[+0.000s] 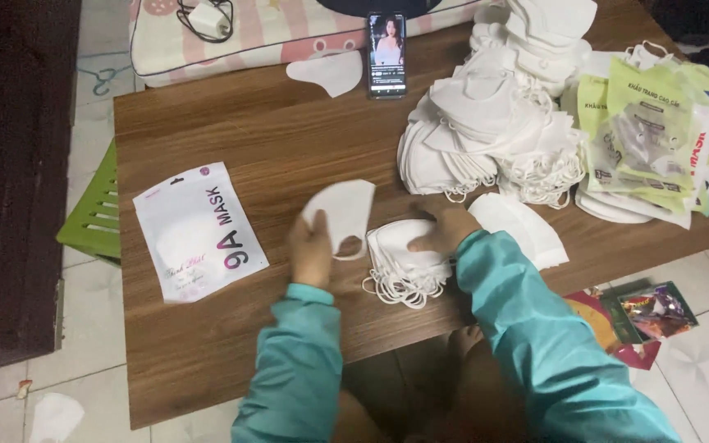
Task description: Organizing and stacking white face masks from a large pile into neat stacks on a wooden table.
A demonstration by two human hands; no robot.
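My left hand holds a single white face mask lifted just above the brown wooden table. To its right, my right hand presses flat on a small stack of white masks with loose ear loops hanging at the near edge. A sealed white mask packet lies flat to the left of my left hand. Both sleeves are teal.
A large heap of white masks fills the far right, beside green and white printed packets. A phone with a lit screen stands at the back, one mask beside it. A green stool sits left of the table.
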